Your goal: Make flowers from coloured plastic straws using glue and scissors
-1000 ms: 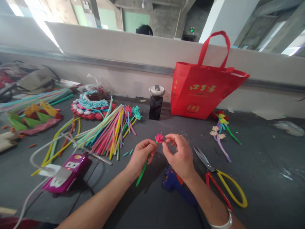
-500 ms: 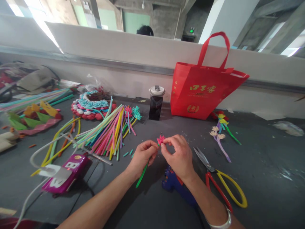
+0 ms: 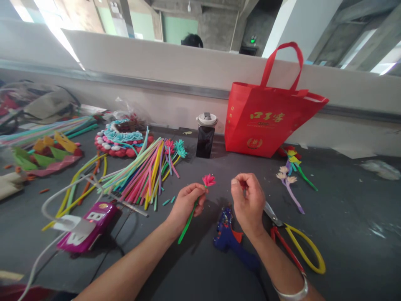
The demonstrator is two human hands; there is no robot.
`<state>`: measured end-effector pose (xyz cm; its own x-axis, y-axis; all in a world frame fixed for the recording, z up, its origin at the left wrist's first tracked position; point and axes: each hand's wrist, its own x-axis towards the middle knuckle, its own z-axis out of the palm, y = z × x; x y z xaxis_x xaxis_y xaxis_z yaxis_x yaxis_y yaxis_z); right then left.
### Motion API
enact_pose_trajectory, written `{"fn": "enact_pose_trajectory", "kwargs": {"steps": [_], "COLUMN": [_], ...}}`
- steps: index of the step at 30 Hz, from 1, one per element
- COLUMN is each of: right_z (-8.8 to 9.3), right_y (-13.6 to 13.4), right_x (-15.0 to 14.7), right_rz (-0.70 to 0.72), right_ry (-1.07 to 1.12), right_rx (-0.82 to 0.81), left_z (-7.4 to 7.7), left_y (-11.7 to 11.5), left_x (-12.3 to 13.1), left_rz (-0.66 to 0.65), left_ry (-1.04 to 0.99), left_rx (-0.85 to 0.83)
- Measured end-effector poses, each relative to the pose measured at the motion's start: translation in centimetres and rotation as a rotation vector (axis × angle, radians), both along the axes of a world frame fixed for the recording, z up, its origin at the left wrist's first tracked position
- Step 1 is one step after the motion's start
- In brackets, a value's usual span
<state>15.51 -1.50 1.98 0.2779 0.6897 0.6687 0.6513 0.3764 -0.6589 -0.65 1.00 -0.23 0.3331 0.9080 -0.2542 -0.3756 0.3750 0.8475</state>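
My left hand (image 3: 186, 205) is closed round the green stem of a small pink paper flower (image 3: 208, 180), which it holds upright over the dark table (image 3: 344, 225). To its right, clear of the flower, my right hand (image 3: 249, 200) is curled with thumb and forefinger pinched; whether anything is in the pinch I cannot make out. Below the two hands a blue glue gun (image 3: 230, 238) lies on the table. Scissors (image 3: 291, 236) with yellow and red handles lie just right of my right hand.
A fan of coloured strips (image 3: 140, 171) lies left of centre, with a purple box (image 3: 86, 228) and white cable near it. A red tote bag (image 3: 269, 117), a dark bottle (image 3: 205, 136) and finished flowers (image 3: 293, 175) stand along the back. Another person's head shows behind the wall.
My right hand has let go of the flower head and drawn away to the right. The left hand still holds the flower in about the same place.
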Motion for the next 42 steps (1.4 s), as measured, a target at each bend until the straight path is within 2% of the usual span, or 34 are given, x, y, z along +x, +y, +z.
{"fn": "enact_pose_trajectory", "kwargs": {"steps": [6,11,18,35,42], "right_z": [-0.7,-1.2,-1.1,-1.1,-1.0], "right_y": [0.2,0.3,0.4,0.6,0.6], "right_x": [-0.8,-1.0,-0.9,-0.3,-0.4], "right_rz": [0.146,0.210,0.230,0.248,0.211], "right_ry": [-0.100,-0.183,-0.184,-0.271,-0.317], "right_rx": [-0.091,-0.065,-0.073,-0.055,-0.086], "left_z": [0.1,0.0,0.0,0.2,0.1], "left_y": [-0.1,-0.2,-0.3,-0.2,-0.3], "left_x": [-0.1,-0.1,0.0,-0.1,-0.1], "left_rz": [0.007,-0.020,-0.028,-0.015,-0.011], "left_ry": [-0.038,-0.039,0.004,-0.006,0.017], "left_rx": [-0.024,0.007,0.064,0.051,0.079]}}
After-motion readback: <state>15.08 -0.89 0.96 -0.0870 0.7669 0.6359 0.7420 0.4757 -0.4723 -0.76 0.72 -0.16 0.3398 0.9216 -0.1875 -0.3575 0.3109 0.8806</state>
